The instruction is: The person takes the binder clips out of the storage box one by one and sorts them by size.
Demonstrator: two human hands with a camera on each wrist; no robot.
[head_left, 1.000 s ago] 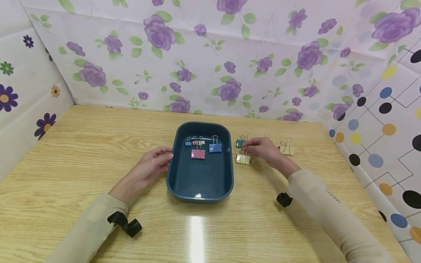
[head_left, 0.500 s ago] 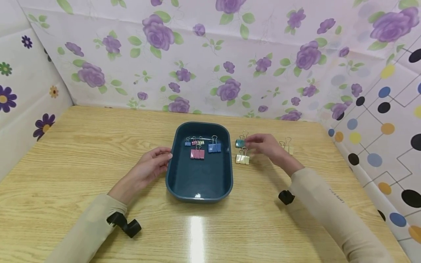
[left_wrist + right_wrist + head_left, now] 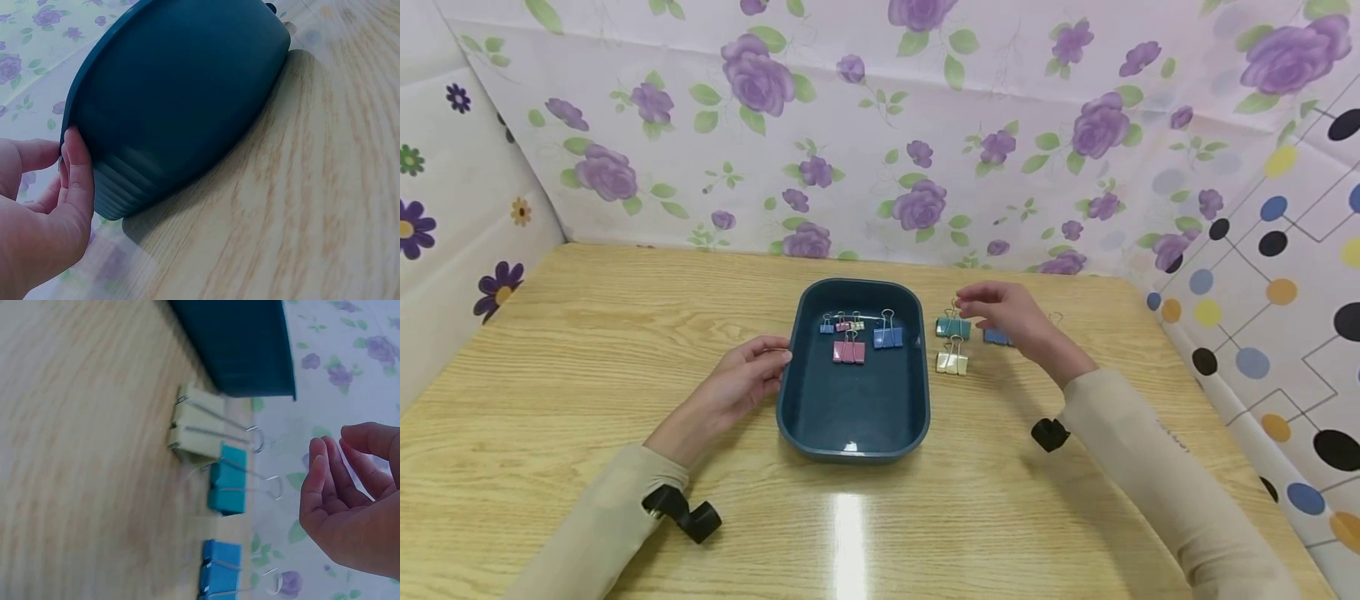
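Observation:
My left hand (image 3: 743, 377) pinches the left rim of a dark teal tray (image 3: 853, 417), thumb and fingers on either side of it in the left wrist view. Inside the tray lie a pink binder clip (image 3: 849, 353), a blue binder clip (image 3: 888, 338) and several tiny ones (image 3: 842, 326). My right hand (image 3: 1011, 315) hovers right of the tray, fingers bent and apart from the thumb, holding nothing. Nearest it are a turquoise binder clip (image 3: 228, 481), a pale yellow binder clip (image 3: 199, 422) and another blue binder clip (image 3: 220, 569).
All of this is on a wooden table (image 3: 625, 333). A wire handle (image 3: 1056, 317) shows behind my right hand, its clip hidden. Flowered cloth (image 3: 850, 125) stands along the back edge, dotted cloth (image 3: 1285, 333) along the right.
My right hand has drawn up and back from the turquoise clip, now in full view. The second blue clip shows beneath it, and the far-right yellow clip is mostly covered. My left hand stays put.

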